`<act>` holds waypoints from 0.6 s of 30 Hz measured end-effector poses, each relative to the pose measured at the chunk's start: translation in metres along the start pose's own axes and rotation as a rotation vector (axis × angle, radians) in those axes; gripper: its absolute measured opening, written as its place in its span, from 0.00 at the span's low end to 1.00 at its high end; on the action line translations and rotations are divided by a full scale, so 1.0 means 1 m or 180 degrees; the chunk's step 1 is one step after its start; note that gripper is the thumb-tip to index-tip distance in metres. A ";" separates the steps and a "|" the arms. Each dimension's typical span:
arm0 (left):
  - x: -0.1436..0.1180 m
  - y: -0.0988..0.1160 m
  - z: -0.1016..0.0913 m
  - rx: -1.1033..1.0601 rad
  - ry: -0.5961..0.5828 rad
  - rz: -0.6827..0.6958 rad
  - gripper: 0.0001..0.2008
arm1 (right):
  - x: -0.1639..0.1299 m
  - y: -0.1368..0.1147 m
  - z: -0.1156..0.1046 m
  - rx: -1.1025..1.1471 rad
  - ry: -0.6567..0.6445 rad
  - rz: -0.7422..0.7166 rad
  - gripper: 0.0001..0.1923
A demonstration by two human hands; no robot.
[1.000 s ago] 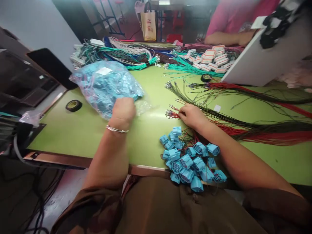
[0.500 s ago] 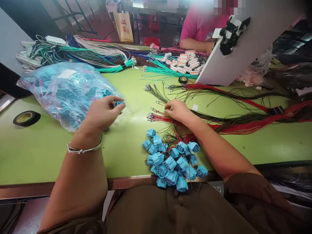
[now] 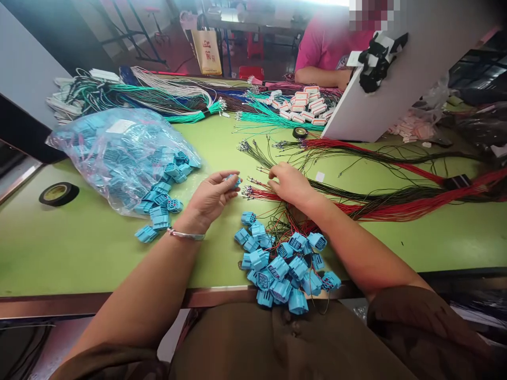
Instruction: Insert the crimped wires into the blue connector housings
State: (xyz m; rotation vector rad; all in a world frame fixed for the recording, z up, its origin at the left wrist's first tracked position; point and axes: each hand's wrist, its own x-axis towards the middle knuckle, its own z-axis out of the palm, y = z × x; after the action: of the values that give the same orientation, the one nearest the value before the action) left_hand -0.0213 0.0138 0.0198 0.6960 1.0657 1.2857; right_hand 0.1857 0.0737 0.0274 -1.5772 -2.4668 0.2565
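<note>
Lying across the right half of the green table, long bundles of red wires and dark wires are spread, their terminal ends pointing left. The right hand is laid on those ends, fingers curled down onto the red strands; whether a single wire is pinched cannot be told. Just left of it, a small blue connector is gripped between thumb and fingertips of the left hand, raised slightly above the table surface, near the wire tips. A bracelet is worn on that wrist.

At the near edge, between the two forearms, a heap of blue connectors with thin wires is piled, partly hanging over the rim. To the left, a clear plastic bag of connectors is spilled open, with a few loose pieces beside it. A roll of black tape is seen farther left. At the far side, green and white wire bundles, teal wires and white-and-red connectors are laid out. A slanted white board blocks the far right, and black parts clipped to its top are hard to make out. A person in a pink shirt is partly hidden behind it.
</note>
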 end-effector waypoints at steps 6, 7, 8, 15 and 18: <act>0.004 0.005 -0.003 -0.0420 0.0019 -0.0001 0.10 | 0.004 0.004 0.005 0.0099 -0.0057 0.0087 0.10; 0.004 0.004 -0.003 -0.0461 0.0005 -0.0036 0.10 | 0.004 0.005 0.003 0.0267 0.0017 0.0108 0.09; 0.004 0.002 -0.002 -0.0492 0.0000 -0.0066 0.10 | 0.003 0.005 0.001 0.0465 0.0066 0.0120 0.08; 0.002 -0.017 0.004 -0.0473 -0.0426 -0.0309 0.12 | -0.014 -0.013 0.000 0.1687 0.0367 -0.0454 0.09; 0.002 -0.021 0.005 -0.0506 -0.0585 -0.0303 0.13 | -0.019 -0.016 0.003 0.1760 0.0377 -0.0504 0.10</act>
State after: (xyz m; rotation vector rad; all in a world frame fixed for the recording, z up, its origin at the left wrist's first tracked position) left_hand -0.0077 0.0120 0.0026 0.6226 0.8281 1.1859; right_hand 0.1783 0.0499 0.0272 -1.1251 -2.1561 0.7218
